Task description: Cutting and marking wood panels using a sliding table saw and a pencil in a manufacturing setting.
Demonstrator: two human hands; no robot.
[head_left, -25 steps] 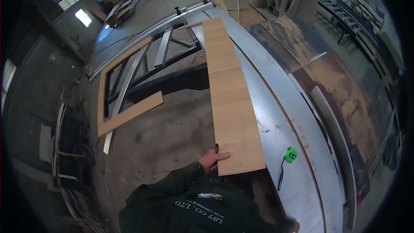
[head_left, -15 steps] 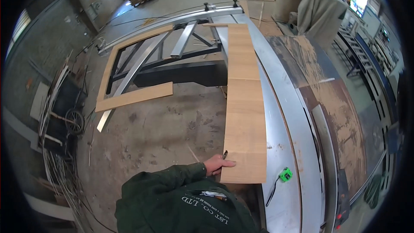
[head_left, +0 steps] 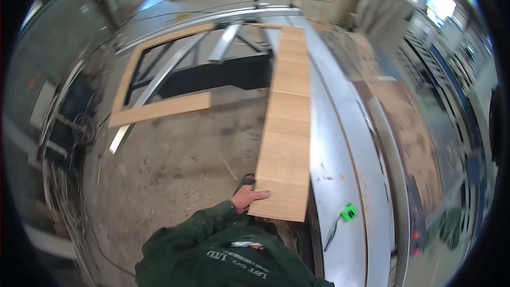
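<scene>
A long, wide wooden board (head_left: pixel 287 122) runs away from me, lying partly along the left side of a pale metal sliding table (head_left: pixel 332 143). Its near end juts out past the table toward me. My left hand (head_left: pixel 247 197) grips the left edge of that end, thumb on top and fingers hidden below. My right hand does not show. A narrow wooden strip frame (head_left: pixel 127 77) rests on the metal bars at the far left; whether it joins the wide board I cannot tell. A green tape measure (head_left: pixel 348 212) with a dark strap lies on the table to the right.
Dark metal framework (head_left: pixel 212 77) with silver bars (head_left: pixel 164 82) spans the space left of the board. A wheeled cart (head_left: pixel 74 122) with long thin scraps stands at the left wall. Sawdust-covered panels (head_left: pixel 406 133) lie right of the table.
The near end of the wide board has swung left, away from the tape measure, with my left hand on it. A dark pen seen in that hand earlier no longer shows. The view has shifted slightly.
</scene>
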